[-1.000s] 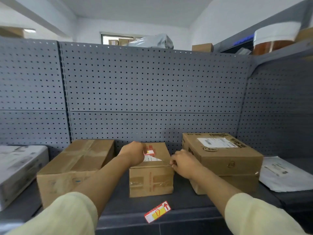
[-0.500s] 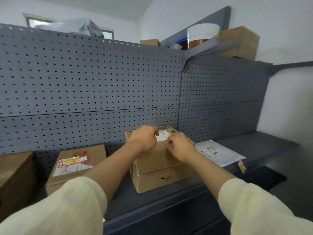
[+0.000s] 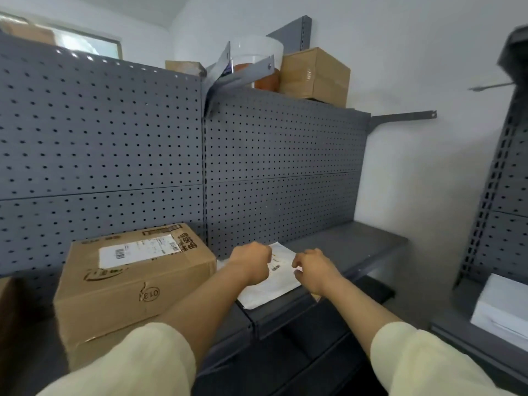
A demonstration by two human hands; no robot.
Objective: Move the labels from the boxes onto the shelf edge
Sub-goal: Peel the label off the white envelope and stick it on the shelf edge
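Observation:
A white mailer [image 3: 268,287] with a printed label lies flat on the grey shelf, its front corner over the shelf edge [image 3: 281,312]. My left hand [image 3: 251,264] rests on the mailer's left part as a closed fist. My right hand [image 3: 314,270] has its curled fingertips pinched at the mailer's right edge. To the left stands a cardboard box [image 3: 134,287] with a white barcode label [image 3: 137,250] on its top face; neither hand touches it.
Grey pegboard panels [image 3: 280,172] back the shelf. On top of them sit a brown box [image 3: 314,74] and a clear tub [image 3: 254,58]. Bare shelf surface [image 3: 357,247] extends right of the mailer. Another rack with a white box [image 3: 503,312] stands at far right.
Both hands have left the labelled cardboard box and moved right onto the white mailer. The view has swung right with them, and the smaller box with the red label is out of sight.

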